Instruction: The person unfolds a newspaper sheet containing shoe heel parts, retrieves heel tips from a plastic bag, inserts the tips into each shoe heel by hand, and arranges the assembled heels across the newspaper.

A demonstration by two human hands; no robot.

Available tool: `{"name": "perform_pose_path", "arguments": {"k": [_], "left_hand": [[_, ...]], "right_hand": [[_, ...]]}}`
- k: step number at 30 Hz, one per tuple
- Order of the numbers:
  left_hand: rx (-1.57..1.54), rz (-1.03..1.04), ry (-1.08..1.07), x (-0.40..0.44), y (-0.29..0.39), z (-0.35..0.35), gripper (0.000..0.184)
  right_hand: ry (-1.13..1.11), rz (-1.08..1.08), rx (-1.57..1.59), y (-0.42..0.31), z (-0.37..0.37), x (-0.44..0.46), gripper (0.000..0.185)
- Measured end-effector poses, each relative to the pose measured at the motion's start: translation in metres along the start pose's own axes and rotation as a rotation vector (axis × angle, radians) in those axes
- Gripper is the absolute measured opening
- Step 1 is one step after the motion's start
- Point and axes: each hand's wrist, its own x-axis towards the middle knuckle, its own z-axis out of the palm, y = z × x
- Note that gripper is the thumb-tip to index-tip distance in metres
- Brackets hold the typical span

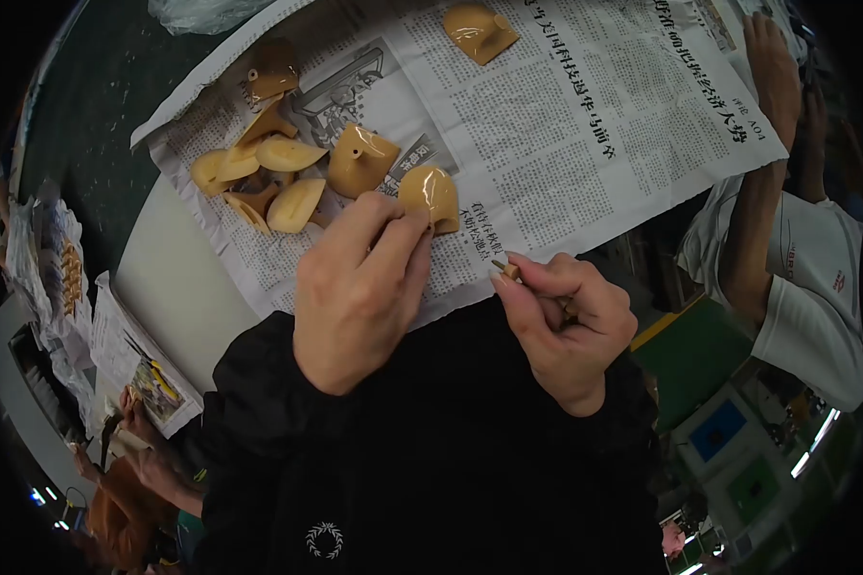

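My left hand point(357, 297) is closed, its fingertips at the near edge of a glossy tan curved piece point(429, 192). In a pinch between thumb and forefinger, my right hand point(573, 331) holds a small tan piece point(511, 272) with a thin pin pointing out; its other fingers are curled in. Just beyond my left hand, a tan curved piece with a small hole in its stub point(357, 165) rests on newspaper point(566, 144). Several tan petal-shaped pieces point(291, 154) lie heaped to its left.
A darker brown piece point(274, 69) lies at the upper left, and another glossy tan piece point(479, 33) near the top. Clear plastic point(201, 13) sits at the far edge. Another person's arm point(773, 86) reaches in at the right; other people's hands point(149, 460) are at lower left.
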Motion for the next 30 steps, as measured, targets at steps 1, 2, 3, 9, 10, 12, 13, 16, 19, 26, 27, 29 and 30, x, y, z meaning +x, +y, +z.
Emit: {"name": "perform_pose_path", "arguments": {"k": [1, 2, 3, 9, 10, 12, 13, 16, 19, 26, 27, 29, 30], "left_hand": [[-0.003, -0.01, 0.044, -0.005, 0.002, 0.005, 0.025], [-0.005, -0.021, 0.09, -0.008, 0.003, 0.009, 0.027], [-0.018, -0.029, 0.093, -0.007, 0.006, 0.011, 0.027], [-0.379, -0.202, 0.14, -0.012, -0.01, 0.027, 0.026], [-0.36, -0.145, 0.17, -0.012, -0.013, 0.029, 0.027], [-0.351, -0.099, 0.205, -0.012, -0.016, 0.031, 0.028], [-0.355, -0.104, 0.201, -0.012, -0.016, 0.031, 0.028], [-0.376, -0.121, 0.188, -0.012, -0.017, 0.029, 0.026], [-0.397, -0.124, 0.192, -0.013, -0.018, 0.032, 0.025], [-0.411, -0.122, 0.205, -0.011, -0.018, 0.031, 0.024], [-0.415, -0.124, 0.208, -0.011, -0.018, 0.031, 0.024], [-0.432, -0.148, 0.193, -0.012, -0.018, 0.029, 0.024], [-0.436, -0.151, 0.195, -0.012, -0.019, 0.03, 0.024]], "right_hand": [[-0.007, -0.006, -0.041, 0.002, 0.002, 0.002, 0.016], [-0.016, -0.015, -0.082, 0.002, 0.003, 0.003, 0.016], [-0.025, -0.011, -0.093, 0.002, 0.006, 0.005, 0.016], [-0.08, -0.101, -0.208, 0.001, 0.019, 0.013, 0.018], [-0.088, -0.122, -0.236, 0.001, 0.021, 0.013, 0.018], [-0.107, -0.139, -0.273, 0.002, 0.024, 0.013, 0.018], [-0.111, -0.136, -0.297, 0.003, 0.025, 0.013, 0.018], [-0.124, -0.137, -0.345, 0.002, 0.027, 0.013, 0.019], [-0.132, -0.137, -0.377, -0.001, 0.027, 0.012, 0.019], [-0.143, -0.152, -0.421, -0.004, 0.03, 0.012, 0.021], [-0.147, -0.152, -0.426, -0.004, 0.03, 0.012, 0.021], [-0.141, -0.147, -0.416, -0.004, 0.033, 0.012, 0.021], [-0.145, -0.146, -0.419, -0.004, 0.033, 0.013, 0.021]]}}
